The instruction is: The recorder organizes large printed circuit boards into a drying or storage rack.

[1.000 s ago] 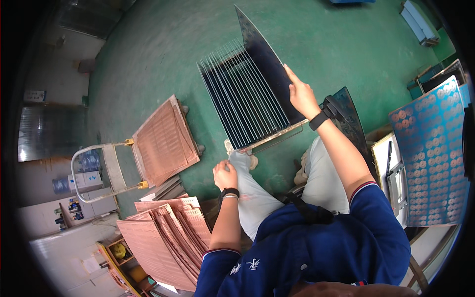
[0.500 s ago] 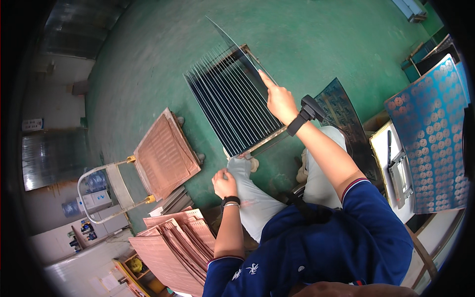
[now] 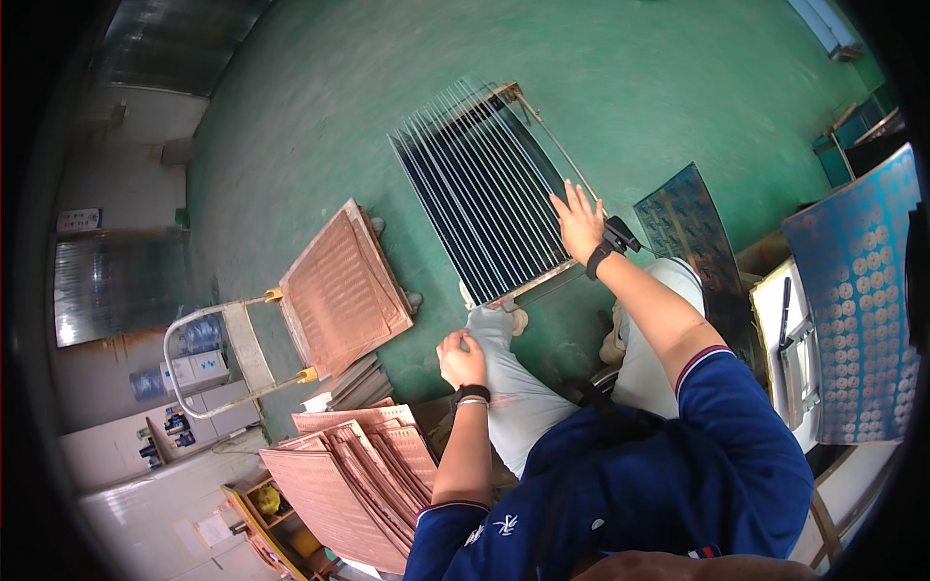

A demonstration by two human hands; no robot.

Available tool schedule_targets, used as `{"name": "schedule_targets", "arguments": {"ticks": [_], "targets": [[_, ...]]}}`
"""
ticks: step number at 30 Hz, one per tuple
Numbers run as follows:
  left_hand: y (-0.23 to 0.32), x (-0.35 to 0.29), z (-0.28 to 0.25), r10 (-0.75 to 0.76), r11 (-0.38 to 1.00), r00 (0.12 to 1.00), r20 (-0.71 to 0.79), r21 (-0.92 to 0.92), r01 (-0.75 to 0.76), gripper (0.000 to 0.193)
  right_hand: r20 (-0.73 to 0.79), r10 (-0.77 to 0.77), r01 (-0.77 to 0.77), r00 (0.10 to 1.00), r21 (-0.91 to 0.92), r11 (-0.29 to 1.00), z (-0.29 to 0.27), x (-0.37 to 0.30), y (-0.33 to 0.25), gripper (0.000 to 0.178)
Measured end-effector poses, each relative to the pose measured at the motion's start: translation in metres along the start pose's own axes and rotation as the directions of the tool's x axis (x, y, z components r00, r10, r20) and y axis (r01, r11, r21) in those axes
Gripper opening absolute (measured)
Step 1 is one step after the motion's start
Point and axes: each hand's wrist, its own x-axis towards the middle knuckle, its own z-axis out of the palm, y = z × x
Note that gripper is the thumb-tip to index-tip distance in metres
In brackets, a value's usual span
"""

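My right hand (image 3: 581, 230) is open, its fingers spread over the right side of a slotted rack (image 3: 531, 283). Its fingertips are by the rightmost panels, and I cannot tell whether they touch. Many thin dark panels (image 3: 484, 189) stand on edge in the rack, side by side in rows. Beside my left knee, my left hand (image 3: 462, 358) has its fingers curled in, with nothing visible in them. It rests against the light trouser leg (image 3: 513, 397).
Left stands a hand cart (image 3: 237, 339) with copper-coloured sheets (image 3: 341, 290). More copper sheets (image 3: 339, 484) lean near my left forearm. Right of my leg stands a dark patterned panel (image 3: 690, 218); farther right, a blue sheet with round copper patterns (image 3: 857, 310).
The panel that stuck up slantwise at the rack's right side now sits down among the others. My right hand has gone from a pointing pinch to spread fingers. The whole view has shifted slightly.
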Motion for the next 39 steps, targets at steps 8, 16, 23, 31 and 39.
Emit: {"name": "schedule_targets", "arguments": {"ticks": [8,16,23,31,39], "targets": [[-0.006,0.001,0.000,0.029,0.999,1.000,0.001,-0.017,-0.029,0.011,-0.093,-0.033,0.029,0.995,-0.046,0.999,0.013,-0.001,0.004,0.042],[-0.007,0.000,-0.002,0.026,0.999,1.000,-0.004,-0.024,-0.026,0.011,-0.095,-0.227,0.199,0.969,-0.241,0.950,0.005,-0.001,0.004,0.035],[-0.006,-0.002,-0.001,0.010,0.999,1.000,0.005,-0.031,-0.009,0.011,0.005,-0.081,0.082,0.997,-0.108,0.991,0.003,0.009,0.006,0.013],[-0.003,0.000,-0.002,0.003,1.000,1.000,0.010,-0.029,-0.003,0.013,-0.284,-0.273,0.350,0.919,0.271,0.897,-0.100,0.002,-0.022,0.022],[-0.020,-0.003,0.006,-0.095,0.967,0.995,0.036,-0.233,0.101,0.013,-0.163,-0.131,0.209,0.978,0.788,0.579,-0.341,-0.111,0.029,0.030]]}}
